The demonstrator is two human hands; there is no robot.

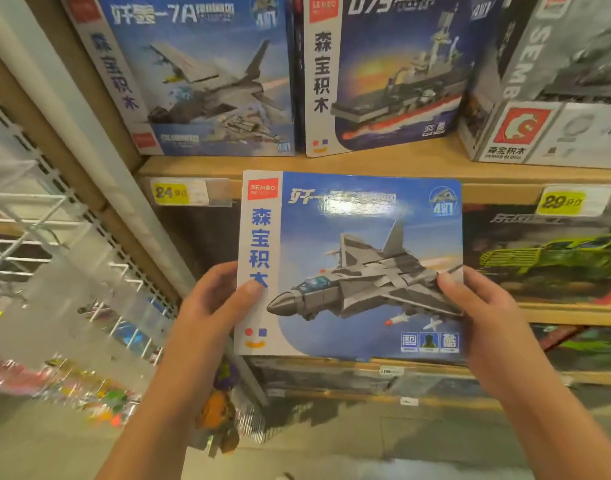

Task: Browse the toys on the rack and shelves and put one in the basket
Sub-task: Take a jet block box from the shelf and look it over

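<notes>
Head view: left hand [214, 299] and right hand [484, 306] grip the jet box [349, 265] by its side edges, thumbs on its face, upright before the shelf [383, 164]. Ship box [383, 71] stands above; wire rack [54, 237] at left.

left hand [214, 299] and right hand [484, 306] raised, thumbs forward, gripping

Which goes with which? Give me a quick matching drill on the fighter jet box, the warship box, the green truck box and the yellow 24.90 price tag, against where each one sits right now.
Things:
1. fighter jet box
2. warship box
3. green truck box
4. yellow 24.90 price tag

Places:
A. on the shelf edge, left
B. upper shelf, centre
C. held between left hand and right hand
D. lower shelf, right

Pairs: 1-C, 2-B, 3-D, 4-A
</notes>
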